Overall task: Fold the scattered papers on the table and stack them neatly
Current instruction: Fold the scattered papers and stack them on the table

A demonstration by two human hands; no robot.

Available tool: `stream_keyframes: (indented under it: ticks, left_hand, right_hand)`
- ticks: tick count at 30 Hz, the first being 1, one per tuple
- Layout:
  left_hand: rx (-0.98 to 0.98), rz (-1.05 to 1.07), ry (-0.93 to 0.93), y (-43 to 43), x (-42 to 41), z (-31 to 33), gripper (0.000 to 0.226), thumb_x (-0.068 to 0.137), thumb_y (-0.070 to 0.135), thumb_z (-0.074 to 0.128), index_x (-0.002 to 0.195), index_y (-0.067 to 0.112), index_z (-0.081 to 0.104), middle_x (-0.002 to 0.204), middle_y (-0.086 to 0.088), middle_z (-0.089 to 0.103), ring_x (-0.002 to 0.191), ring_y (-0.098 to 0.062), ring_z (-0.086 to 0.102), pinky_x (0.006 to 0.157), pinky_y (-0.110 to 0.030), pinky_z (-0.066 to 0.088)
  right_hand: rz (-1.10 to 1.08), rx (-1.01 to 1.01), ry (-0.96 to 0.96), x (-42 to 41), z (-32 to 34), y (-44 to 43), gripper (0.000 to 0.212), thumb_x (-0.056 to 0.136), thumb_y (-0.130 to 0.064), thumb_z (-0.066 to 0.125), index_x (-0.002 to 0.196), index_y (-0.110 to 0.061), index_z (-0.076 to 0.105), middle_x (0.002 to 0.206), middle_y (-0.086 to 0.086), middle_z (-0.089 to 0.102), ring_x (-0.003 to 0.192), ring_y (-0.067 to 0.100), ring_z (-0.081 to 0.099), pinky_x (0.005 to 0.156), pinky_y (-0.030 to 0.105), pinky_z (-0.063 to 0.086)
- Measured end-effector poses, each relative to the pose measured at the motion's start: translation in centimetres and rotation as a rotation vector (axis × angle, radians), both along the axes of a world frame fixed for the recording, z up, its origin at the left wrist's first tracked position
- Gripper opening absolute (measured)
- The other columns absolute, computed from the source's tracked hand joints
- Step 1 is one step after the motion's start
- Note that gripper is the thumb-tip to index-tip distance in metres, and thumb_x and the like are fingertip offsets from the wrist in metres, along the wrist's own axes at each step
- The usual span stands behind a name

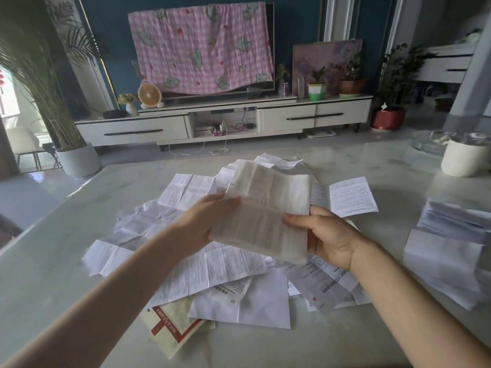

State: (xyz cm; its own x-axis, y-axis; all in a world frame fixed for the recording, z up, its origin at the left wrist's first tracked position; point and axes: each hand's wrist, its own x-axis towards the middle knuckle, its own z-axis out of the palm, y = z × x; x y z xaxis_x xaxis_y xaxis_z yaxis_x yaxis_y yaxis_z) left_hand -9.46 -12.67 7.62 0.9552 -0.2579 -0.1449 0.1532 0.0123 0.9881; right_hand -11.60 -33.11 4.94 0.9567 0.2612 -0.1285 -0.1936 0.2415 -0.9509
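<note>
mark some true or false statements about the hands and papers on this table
1. The left hand and the right hand both hold one printed sheet. True.
2. The stack of folded papers lies at the left edge of the table. False: it lies at the right edge.
3. A pink checked cloth hangs above the white cabinet. True.
4. The printed sheet lies flat on the table. False: it is lifted above the scattered papers.
</note>
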Motion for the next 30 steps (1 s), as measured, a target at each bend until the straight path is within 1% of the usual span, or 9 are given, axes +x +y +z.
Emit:
stream_keyframes:
  ticks: [4,8,11,14,18,21,24,26,30]
  left_hand:
    - [-0.042,-0.031,0.022,0.3,0.0,-0.1,0.021,0.092,0.001,0.045,0.086,0.009,0.063,0.074,-0.005,0.069,0.061,-0.013,0.067,0.053,-0.025,0.055]
    - [-0.071,-0.056,0.05,0.7,-0.1,-0.2,0.033,0.093,-0.003,0.037,0.075,0.011,0.061,0.066,-0.002,0.065,0.053,-0.01,0.063,0.045,-0.02,0.049]
    - [-0.11,-0.08,0.116,0.8,0.1,-0.5,0.03,0.092,0.005,0.035,0.074,0.01,0.059,0.065,-0.003,0.064,0.054,-0.013,0.062,0.048,-0.022,0.05]
    - [-0.173,-0.056,0.167,0.7,0.3,-0.8,0.027,0.084,0.012,0.038,0.077,0.009,0.063,0.074,-0.006,0.064,0.063,-0.018,0.061,0.062,-0.03,0.049]
    - [-0.174,-0.098,0.226,0.3,0.2,-0.8,0.041,0.095,0.035,0.038,0.086,0.007,0.067,0.082,-0.011,0.067,0.068,-0.022,0.067,0.069,-0.033,0.053]
    - [0.003,-0.125,0.121,0.1,-0.1,-1.1,0.017,0.087,0.021,0.057,0.09,0.006,0.065,0.088,-0.011,0.065,0.069,-0.017,0.066,0.064,-0.027,0.057]
    - [0.143,-0.079,-0.003,0.3,0.1,-1.4,0.011,0.087,0.007,0.059,0.093,0.003,0.066,0.09,-0.01,0.065,0.075,-0.016,0.065,0.068,-0.028,0.054]
    - [0.176,-0.101,-0.052,0.1,-0.3,-1.1,0.008,0.087,0.007,0.059,0.091,0.004,0.066,0.085,-0.007,0.064,0.074,-0.015,0.063,0.069,-0.029,0.052]
    - [0.258,-0.171,-0.155,-1.8,-1.3,-0.5,0.007,0.086,0.007,0.062,0.084,0.013,0.067,0.076,-0.002,0.067,0.07,-0.012,0.063,0.066,-0.027,0.052]
  right_hand:
    - [0.009,-0.023,-0.003,0.0,0.1,-0.9,0.021,0.089,0.001,0.052,0.105,-0.006,0.064,0.09,0.006,0.073,0.076,0.014,0.07,0.067,0.027,0.058]
    - [0.043,-0.012,-0.006,-0.3,0.6,-1.7,0.03,0.089,0.011,0.041,0.086,-0.006,0.065,0.073,0.003,0.072,0.058,0.01,0.066,0.05,0.02,0.054]
    - [0.034,-0.059,-0.011,-0.4,0.5,-1.9,0.035,0.089,0.016,0.032,0.072,-0.001,0.058,0.059,0.001,0.066,0.047,0.007,0.061,0.043,0.016,0.048]
    - [0.006,-0.144,-0.056,-0.4,0.3,-1.8,0.038,0.087,0.019,0.029,0.065,-0.002,0.051,0.051,-0.002,0.061,0.041,0.004,0.056,0.039,0.015,0.043]
    - [-0.035,-0.23,-0.132,-0.3,0.1,-1.9,0.04,0.085,0.022,0.026,0.061,-0.002,0.049,0.049,-0.005,0.06,0.042,0.002,0.055,0.039,0.013,0.041]
    - [-0.049,-0.317,-0.144,-0.7,0.4,-1.9,0.041,0.086,0.019,0.028,0.062,-0.004,0.053,0.056,-0.005,0.065,0.05,0.003,0.059,0.045,0.015,0.046]
    - [-0.163,-0.389,-0.234,-0.8,1.5,-2.2,0.039,0.083,0.017,0.031,0.067,-0.004,0.059,0.085,0.003,0.072,0.075,0.012,0.065,0.061,0.017,0.052]
    - [-0.252,-0.447,-0.338,-0.9,2.4,-2.0,0.034,0.085,0.013,0.035,0.078,-0.007,0.062,0.095,0.01,0.071,0.083,0.017,0.062,0.072,0.022,0.049]
    - [-0.044,-0.754,-0.441,-1.7,2.1,0.2,0.01,0.091,-0.023,0.056,0.096,-0.02,0.063,0.097,0.0,0.069,0.087,0.008,0.062,0.08,0.023,0.046]
